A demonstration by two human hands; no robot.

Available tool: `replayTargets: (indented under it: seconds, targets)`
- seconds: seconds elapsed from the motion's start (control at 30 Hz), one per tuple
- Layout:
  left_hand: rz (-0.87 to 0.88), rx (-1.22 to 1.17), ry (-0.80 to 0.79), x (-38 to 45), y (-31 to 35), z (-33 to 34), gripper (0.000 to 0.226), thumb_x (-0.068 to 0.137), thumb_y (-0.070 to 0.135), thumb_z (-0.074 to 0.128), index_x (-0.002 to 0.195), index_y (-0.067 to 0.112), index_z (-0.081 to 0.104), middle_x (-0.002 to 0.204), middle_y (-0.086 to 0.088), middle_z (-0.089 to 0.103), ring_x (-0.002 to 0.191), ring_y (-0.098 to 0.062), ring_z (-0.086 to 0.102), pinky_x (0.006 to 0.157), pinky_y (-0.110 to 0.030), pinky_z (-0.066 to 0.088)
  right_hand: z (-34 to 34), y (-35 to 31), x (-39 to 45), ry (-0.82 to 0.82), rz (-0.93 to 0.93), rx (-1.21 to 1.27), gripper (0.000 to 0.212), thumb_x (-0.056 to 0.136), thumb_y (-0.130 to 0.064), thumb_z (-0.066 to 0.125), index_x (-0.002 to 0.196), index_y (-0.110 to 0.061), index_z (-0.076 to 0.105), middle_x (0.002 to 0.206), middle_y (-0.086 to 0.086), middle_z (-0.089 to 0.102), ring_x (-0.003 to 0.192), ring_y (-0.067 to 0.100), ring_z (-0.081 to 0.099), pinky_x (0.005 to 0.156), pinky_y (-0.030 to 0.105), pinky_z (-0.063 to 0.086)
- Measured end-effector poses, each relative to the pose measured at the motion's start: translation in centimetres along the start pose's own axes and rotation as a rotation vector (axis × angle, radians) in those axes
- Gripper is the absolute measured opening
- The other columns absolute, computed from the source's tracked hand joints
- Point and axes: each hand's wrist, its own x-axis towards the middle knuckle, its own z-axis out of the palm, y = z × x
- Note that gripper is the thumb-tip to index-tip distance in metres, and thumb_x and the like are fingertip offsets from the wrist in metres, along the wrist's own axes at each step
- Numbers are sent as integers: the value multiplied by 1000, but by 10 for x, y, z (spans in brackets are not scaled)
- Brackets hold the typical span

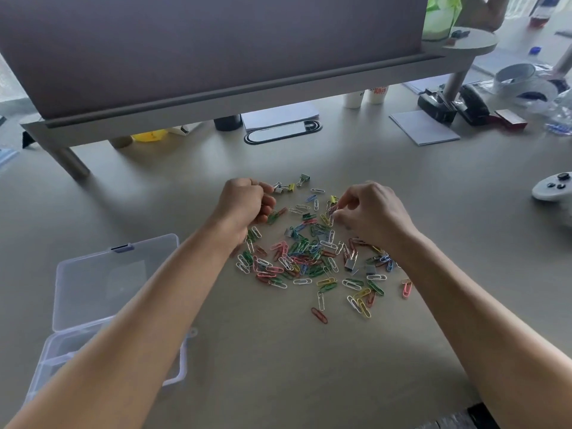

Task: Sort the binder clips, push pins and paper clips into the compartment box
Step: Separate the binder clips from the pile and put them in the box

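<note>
A heap of coloured paper clips [306, 258] lies mid-table, with small binder clips [289, 187] at its far edge and a few grey ones [351, 264] within it. My left hand [244, 202] is curled into a fist at the heap's far left; what it holds is hidden. At the far right of the heap, my right hand [371, 212] pinches a small clip [332, 210] between thumb and fingertips. The clear compartment box [102, 305] lies open at the lower left, partly under my left forearm. I see no push pins.
A raised monitor shelf [216, 100] spans the back. A white game controller [552, 187] sits at the right edge. A grey notepad [424, 126], black staplers [455, 103], tape rolls and cups stand at the back right.
</note>
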Motion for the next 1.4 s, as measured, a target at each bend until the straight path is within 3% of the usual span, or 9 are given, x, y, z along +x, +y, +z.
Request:
replayTargets:
  seconds: [0.13,0.3,0.43,0.63,0.83,1.03,1.17,1.27,1.4]
  targets:
    - [262,386,99,17,-3,-2,33,90,-5,37,85,11,65,72,-5,68,53,-4,59,48,-21,39,0,-7,1,3,112,357,12,90,-29,75,95,-18,76,84,-5,70,65,2,59,56,18,48]
    - [471,830,167,43,-13,-2,22,95,24,54,112,11,61,95,-6,68,85,-26,62,67,-31,44,-6,-17,8,-97,512,1086,17,94,-17,54,95,-7,69,76,8,67,51,10,38,41,22,28]
    - [530,928,133,58,-17,0,30,91,31,65,113,11,67,108,-10,64,94,-28,62,74,-31,43,-4,-14,13,-136,601,1300,27,96,-16,41,94,-6,66,65,1,52,46,10,30,37,19,18]
    - [566,891,106,75,-20,-1,11,88,24,67,96,17,70,100,-7,67,92,-27,62,71,-32,45,-1,-12,16,-73,628,1253,26,104,-22,52,80,-13,54,62,1,48,47,11,35,37,22,24]
    - [510,713,125,72,-15,-8,20,85,29,67,92,11,66,87,-3,66,80,-24,60,70,-32,48,1,-5,22,-1,477,905,31,107,-11,44,96,-4,72,68,2,53,51,11,40,42,23,30]
    - [97,-271,-134,50,0,-16,11,90,16,53,88,7,58,83,-11,65,50,-11,39,49,-25,35,1,-10,26,-33,164,91,17,92,-25,69,107,-24,77,88,-5,68,73,9,61,67,20,44]
    - [-168,-830,-382,37,0,-15,29,91,17,35,93,2,59,76,-14,59,56,-16,37,47,-22,36,9,-6,27,-48,91,5,19,87,-28,78,105,-23,77,79,-5,68,69,10,62,66,26,48]
    - [-232,-839,-345,39,0,-4,35,98,24,38,96,-2,62,71,-12,58,53,-16,42,44,-21,37,10,-7,28,-43,71,-29,15,92,-33,74,99,-20,73,81,-5,68,71,10,62,65,28,49]
    - [-114,-444,-201,49,0,7,22,97,5,43,97,0,64,70,-7,51,46,-11,41,39,-21,33,14,-9,33,-42,99,58,24,102,-35,54,86,-17,58,75,-2,60,66,18,53,63,32,41]
